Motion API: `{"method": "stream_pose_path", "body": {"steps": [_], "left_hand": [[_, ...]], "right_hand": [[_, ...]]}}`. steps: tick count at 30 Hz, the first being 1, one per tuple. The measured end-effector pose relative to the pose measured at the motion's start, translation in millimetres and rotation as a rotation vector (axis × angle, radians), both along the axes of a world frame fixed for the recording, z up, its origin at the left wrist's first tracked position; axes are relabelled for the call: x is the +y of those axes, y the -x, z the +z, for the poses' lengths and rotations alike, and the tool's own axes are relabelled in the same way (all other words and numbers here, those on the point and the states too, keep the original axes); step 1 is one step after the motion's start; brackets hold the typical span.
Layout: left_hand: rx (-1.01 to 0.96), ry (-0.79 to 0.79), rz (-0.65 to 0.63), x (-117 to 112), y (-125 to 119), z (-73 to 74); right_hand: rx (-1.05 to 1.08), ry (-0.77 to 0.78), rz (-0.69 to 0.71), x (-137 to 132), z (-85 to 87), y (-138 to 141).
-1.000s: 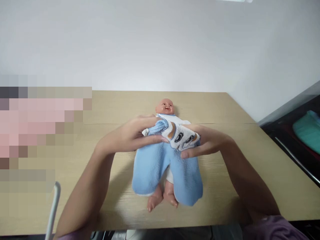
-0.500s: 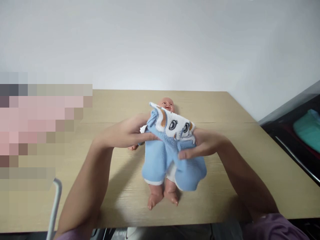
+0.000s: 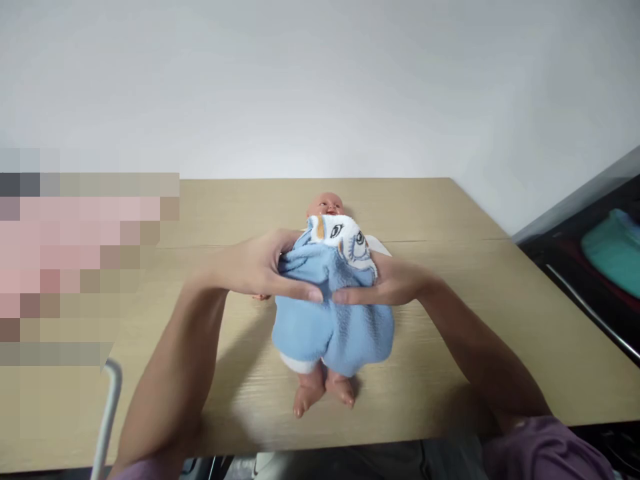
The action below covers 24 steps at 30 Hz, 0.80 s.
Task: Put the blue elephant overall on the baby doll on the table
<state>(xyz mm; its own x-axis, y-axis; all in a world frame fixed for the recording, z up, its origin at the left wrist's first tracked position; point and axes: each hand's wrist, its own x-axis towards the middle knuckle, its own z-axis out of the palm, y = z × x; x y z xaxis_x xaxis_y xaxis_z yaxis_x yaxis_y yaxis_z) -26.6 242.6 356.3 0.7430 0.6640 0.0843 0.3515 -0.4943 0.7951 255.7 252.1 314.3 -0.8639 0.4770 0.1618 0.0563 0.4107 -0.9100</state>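
A baby doll (image 3: 326, 202) lies on its back on the table, head at the far side and bare feet towards me. Over its body I hold a fluffy blue garment (image 3: 305, 327) with a white part that bears embroidered eyes and orange patches. My left hand (image 3: 270, 270) grips its left side, thumb across the front and fingers behind. On the other side my right hand (image 3: 385, 283) grips it the same way, the two thumb tips almost meeting. Most of the doll's trunk is hidden behind the cloth. A bit of white cloth shows beyond my right hand.
The wooden table (image 3: 450, 347) ends at a pale wall. At the right stands a black case or bin (image 3: 600, 293) with teal cloth (image 3: 615, 253) in it. A white curved tube (image 3: 111, 407) rises at the near left. A blurred-out patch covers the far left.
The garment has shifted slightly left and its blue front has been gathered together, with its white top edge folded lower. My thumbs have come closer to each other.
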Motion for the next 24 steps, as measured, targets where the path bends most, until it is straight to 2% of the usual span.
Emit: {"method": "stream_pose_path", "body": {"steps": [5,11,16,21,24], "left_hand": [[0.141,-0.021,-0.037,-3.8,4.9,9.5],[0.253,0.027,-0.084,1.2,18.0,-1.7],[0.169,0.042,-0.154,4.3,19.5,-1.8],[-0.021,0.011,-0.188,10.4,16.0,2.2],[-0.09,0.104,-0.189,15.9,19.3,-4.4]], "right_hand": [[-0.079,-0.093,0.027,0.5,-4.0,5.5],[-0.037,-0.079,0.1,0.6,-3.5,6.9],[0.008,-0.011,0.067,3.4,-5.0,2.3],[0.02,0.11,0.053,1.9,-6.9,0.1],[-0.031,0.167,0.105,-1.9,-5.9,3.8]]}}
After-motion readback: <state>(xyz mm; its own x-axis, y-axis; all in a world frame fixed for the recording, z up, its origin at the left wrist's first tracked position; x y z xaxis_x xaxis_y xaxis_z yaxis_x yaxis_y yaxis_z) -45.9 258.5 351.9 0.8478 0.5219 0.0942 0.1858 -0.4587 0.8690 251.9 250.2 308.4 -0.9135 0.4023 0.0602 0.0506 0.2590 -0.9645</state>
